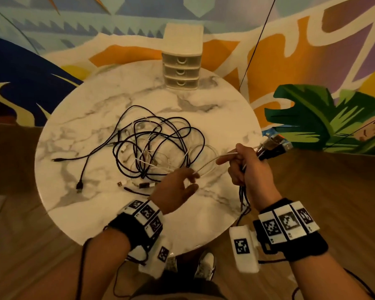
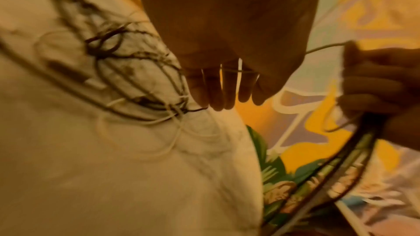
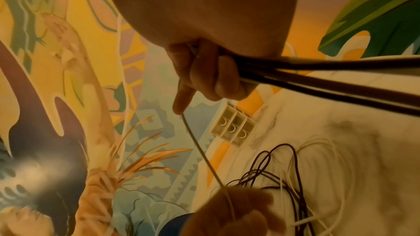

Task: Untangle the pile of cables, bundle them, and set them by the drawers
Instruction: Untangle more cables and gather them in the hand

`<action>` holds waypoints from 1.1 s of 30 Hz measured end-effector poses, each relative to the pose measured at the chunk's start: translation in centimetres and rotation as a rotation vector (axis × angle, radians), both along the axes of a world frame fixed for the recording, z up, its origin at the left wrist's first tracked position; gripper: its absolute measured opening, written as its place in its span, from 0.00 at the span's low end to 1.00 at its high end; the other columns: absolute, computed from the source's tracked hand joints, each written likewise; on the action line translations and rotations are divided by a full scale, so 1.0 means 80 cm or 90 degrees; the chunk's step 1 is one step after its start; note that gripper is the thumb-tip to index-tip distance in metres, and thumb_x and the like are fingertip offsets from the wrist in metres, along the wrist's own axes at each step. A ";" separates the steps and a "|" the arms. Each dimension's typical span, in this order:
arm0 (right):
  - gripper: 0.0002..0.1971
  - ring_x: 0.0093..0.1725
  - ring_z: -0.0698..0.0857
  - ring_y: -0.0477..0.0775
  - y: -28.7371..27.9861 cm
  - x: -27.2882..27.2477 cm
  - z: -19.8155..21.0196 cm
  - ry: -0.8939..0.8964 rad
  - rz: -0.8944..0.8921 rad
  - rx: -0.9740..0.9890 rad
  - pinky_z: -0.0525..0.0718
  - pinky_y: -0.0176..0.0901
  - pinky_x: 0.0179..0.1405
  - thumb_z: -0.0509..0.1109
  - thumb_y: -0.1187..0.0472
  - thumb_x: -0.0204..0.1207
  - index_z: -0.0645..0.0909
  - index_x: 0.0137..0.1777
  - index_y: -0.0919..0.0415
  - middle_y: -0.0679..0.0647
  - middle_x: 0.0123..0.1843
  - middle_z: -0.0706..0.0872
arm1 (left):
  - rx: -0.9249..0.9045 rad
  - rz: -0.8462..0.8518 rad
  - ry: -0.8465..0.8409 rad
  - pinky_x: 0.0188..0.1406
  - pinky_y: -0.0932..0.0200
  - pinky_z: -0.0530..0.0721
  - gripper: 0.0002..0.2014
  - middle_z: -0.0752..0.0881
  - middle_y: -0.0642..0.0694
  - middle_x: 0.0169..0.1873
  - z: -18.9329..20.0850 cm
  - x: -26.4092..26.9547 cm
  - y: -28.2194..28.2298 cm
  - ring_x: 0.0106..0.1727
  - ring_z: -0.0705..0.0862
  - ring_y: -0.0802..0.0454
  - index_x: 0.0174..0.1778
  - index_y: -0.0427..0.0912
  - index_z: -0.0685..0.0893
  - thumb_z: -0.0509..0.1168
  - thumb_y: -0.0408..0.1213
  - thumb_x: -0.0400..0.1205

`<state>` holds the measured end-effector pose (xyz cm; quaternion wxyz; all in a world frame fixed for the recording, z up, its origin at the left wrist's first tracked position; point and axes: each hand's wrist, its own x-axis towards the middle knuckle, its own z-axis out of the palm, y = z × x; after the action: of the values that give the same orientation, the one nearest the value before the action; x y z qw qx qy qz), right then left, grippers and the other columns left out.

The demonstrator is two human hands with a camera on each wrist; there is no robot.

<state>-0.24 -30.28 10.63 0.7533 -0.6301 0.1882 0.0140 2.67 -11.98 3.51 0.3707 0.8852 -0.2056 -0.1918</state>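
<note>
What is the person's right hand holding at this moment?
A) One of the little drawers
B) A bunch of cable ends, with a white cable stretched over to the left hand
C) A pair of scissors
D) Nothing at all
B: the right hand grips several cable ends, and a white cable runs from it to the left hand.

I read this as a lounge or café-style interior: a round marble table (image 1: 100,215) on wood flooring (image 1: 333,180), and a colourful tropical mural (image 1: 312,113) from nine to three o'clock behind it.
</note>
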 end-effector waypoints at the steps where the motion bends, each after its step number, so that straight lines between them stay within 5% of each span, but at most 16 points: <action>1: 0.28 0.15 0.56 0.46 -0.003 -0.001 0.001 -0.003 -0.011 0.008 0.54 0.38 0.17 0.51 0.56 0.86 0.84 0.35 0.73 0.48 0.13 0.61 | -0.019 0.041 0.024 0.42 0.62 0.74 0.07 0.82 0.54 0.47 -0.015 0.001 0.009 0.37 0.77 0.62 0.54 0.46 0.82 0.65 0.40 0.82; 5: 0.28 0.13 0.56 0.45 -0.034 -0.005 0.004 0.001 -0.099 0.063 0.54 0.33 0.14 0.50 0.55 0.86 0.82 0.34 0.72 0.47 0.11 0.60 | 0.038 0.239 0.054 0.40 0.60 0.75 0.07 0.83 0.45 0.42 -0.065 0.022 0.088 0.45 0.83 0.45 0.45 0.44 0.82 0.60 0.41 0.85; 8: 0.33 0.14 0.57 0.46 -0.044 -0.015 -0.004 0.019 -0.104 0.048 0.55 0.34 0.15 0.51 0.47 0.85 0.83 0.27 0.66 0.49 0.12 0.60 | 0.027 0.338 0.032 0.44 0.48 0.83 0.13 0.86 0.37 0.42 -0.058 0.053 0.119 0.44 0.84 0.37 0.45 0.40 0.82 0.56 0.42 0.86; 12: 0.35 0.20 0.63 0.53 -0.024 -0.031 -0.018 0.055 -0.005 -0.091 0.58 0.45 0.25 0.54 0.39 0.82 0.75 0.16 0.57 0.57 0.18 0.65 | -0.016 0.433 -0.073 0.33 0.58 0.75 0.18 0.84 0.44 0.31 0.004 0.073 0.085 0.35 0.83 0.46 0.38 0.41 0.82 0.52 0.43 0.86; 15: 0.31 0.17 0.59 0.51 0.002 -0.033 -0.019 0.031 0.096 -0.023 0.55 0.43 0.23 0.54 0.45 0.83 0.86 0.28 0.62 0.55 0.15 0.63 | -0.040 0.355 -0.061 0.28 0.60 0.76 0.15 0.84 0.44 0.32 0.047 0.052 0.051 0.31 0.81 0.47 0.41 0.40 0.83 0.54 0.39 0.86; 17: 0.26 0.16 0.59 0.47 0.024 -0.029 -0.013 0.025 0.148 -0.020 0.56 0.38 0.18 0.53 0.46 0.84 0.89 0.49 0.62 0.51 0.16 0.63 | 0.049 0.218 -0.116 0.36 0.54 0.78 0.12 0.85 0.43 0.36 0.064 0.027 0.027 0.37 0.82 0.44 0.43 0.41 0.82 0.55 0.38 0.85; 19: 0.21 0.17 0.62 0.44 0.044 -0.022 -0.006 0.048 0.173 -0.064 0.60 0.34 0.18 0.53 0.46 0.84 0.85 0.58 0.56 0.49 0.17 0.65 | 0.122 0.076 -0.180 0.42 0.49 0.80 0.11 0.85 0.45 0.42 0.069 -0.002 0.005 0.43 0.82 0.45 0.47 0.43 0.81 0.54 0.39 0.84; 24: 0.17 0.18 0.68 0.42 0.062 -0.007 -0.008 0.045 0.231 -0.173 0.69 0.35 0.22 0.56 0.53 0.86 0.86 0.55 0.57 0.47 0.17 0.69 | 0.030 0.054 -0.133 0.33 0.53 0.75 0.10 0.80 0.50 0.31 0.031 -0.027 0.006 0.32 0.77 0.51 0.38 0.42 0.78 0.57 0.38 0.85; 26: 0.19 0.18 0.68 0.43 0.060 -0.011 -0.011 0.028 0.212 -0.156 0.69 0.33 0.23 0.54 0.52 0.86 0.87 0.54 0.58 0.48 0.18 0.70 | 0.082 0.048 -0.106 0.33 0.55 0.74 0.10 0.78 0.52 0.30 0.007 -0.021 0.019 0.32 0.78 0.51 0.37 0.43 0.77 0.58 0.39 0.84; 30: 0.23 0.18 0.68 0.43 0.049 -0.015 0.006 -0.030 0.145 -0.107 0.67 0.28 0.21 0.52 0.53 0.87 0.87 0.52 0.64 0.51 0.19 0.69 | 0.197 0.159 -0.105 0.37 0.57 0.76 0.09 0.85 0.45 0.40 -0.017 0.028 0.064 0.45 0.85 0.42 0.45 0.45 0.82 0.57 0.38 0.84; 33: 0.25 0.19 0.66 0.46 0.031 -0.009 0.034 -0.089 0.077 -0.075 0.65 0.31 0.20 0.50 0.52 0.87 0.88 0.50 0.63 0.53 0.20 0.68 | 0.209 0.242 -0.217 0.46 0.49 0.80 0.13 0.84 0.42 0.59 -0.009 0.070 0.102 0.54 0.84 0.37 0.59 0.44 0.83 0.58 0.35 0.83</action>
<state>-1.00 -27.83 13.34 0.7242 -0.6826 0.0972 0.0042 8.31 -3.83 2.76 0.2120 0.9753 -0.0614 0.0015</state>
